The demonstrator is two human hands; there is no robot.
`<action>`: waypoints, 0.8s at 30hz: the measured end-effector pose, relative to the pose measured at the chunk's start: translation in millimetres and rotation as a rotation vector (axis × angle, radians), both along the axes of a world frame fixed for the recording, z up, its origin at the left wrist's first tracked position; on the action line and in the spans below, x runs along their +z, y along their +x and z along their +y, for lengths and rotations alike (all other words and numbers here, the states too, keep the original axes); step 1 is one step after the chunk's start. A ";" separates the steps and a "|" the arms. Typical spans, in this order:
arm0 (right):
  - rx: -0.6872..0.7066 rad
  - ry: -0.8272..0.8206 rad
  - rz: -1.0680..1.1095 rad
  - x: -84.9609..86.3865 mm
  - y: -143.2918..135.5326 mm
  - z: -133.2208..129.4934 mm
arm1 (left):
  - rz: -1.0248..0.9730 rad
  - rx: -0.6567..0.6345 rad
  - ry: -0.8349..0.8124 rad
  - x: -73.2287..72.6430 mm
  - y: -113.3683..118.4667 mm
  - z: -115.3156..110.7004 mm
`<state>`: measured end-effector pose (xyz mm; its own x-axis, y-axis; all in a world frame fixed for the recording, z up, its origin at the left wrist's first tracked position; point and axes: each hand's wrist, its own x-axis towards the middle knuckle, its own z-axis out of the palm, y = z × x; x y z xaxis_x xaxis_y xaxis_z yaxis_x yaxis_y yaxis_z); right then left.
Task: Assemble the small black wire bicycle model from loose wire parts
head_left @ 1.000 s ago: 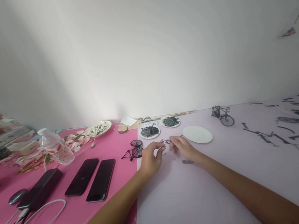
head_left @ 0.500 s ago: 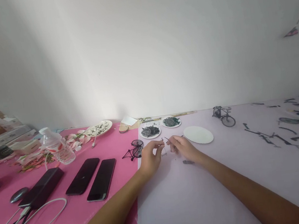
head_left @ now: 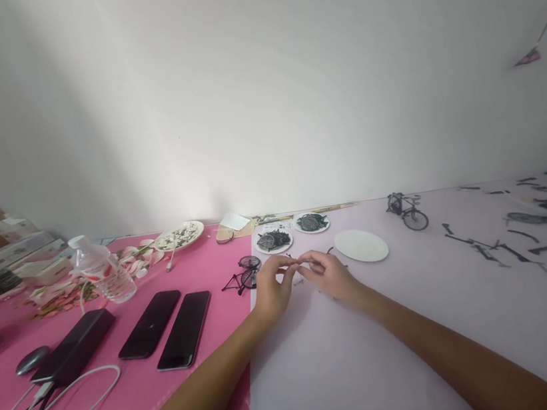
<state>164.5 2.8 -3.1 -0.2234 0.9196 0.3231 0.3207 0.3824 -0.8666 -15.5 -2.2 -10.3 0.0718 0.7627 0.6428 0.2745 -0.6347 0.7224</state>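
Right hand [head_left: 334, 277] moved against left hand [head_left: 271, 291], fingers closed, left pinching small part [head_left: 289, 255], axis hidden

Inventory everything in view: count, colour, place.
plates of bicycle parts: 2, white, behind hands
bare plate: 1, white, right-centre
model bicycles: 2, black, left and right
loose parts: several, dark, far right
phones: 2, black, left
power brick: 1, black, left
mouse: 1, grey, left
bottle: 1, clear, left
petals: many, pink, left
speckled plate: 1, white, back left
cables: several, white, left
boxes: several, whitish, left
flag-like item: 1, pinkish, right
table: 1, pink/lilac, foreground
left hand, right hand: bare, centre
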 end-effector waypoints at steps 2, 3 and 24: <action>0.002 0.006 -0.004 -4.1 0.7 3.3 | 0.009 0.000 0.010 0.5 -0.2 -0.1; 0.003 0.007 -0.006 -5.8 1.3 5.1 | 0.014 -0.003 0.015 0.8 -0.3 -0.3; -0.056 0.051 -0.064 -11.8 3.4 8.1 | 0.763 0.064 -0.177 51.8 -60.4 21.7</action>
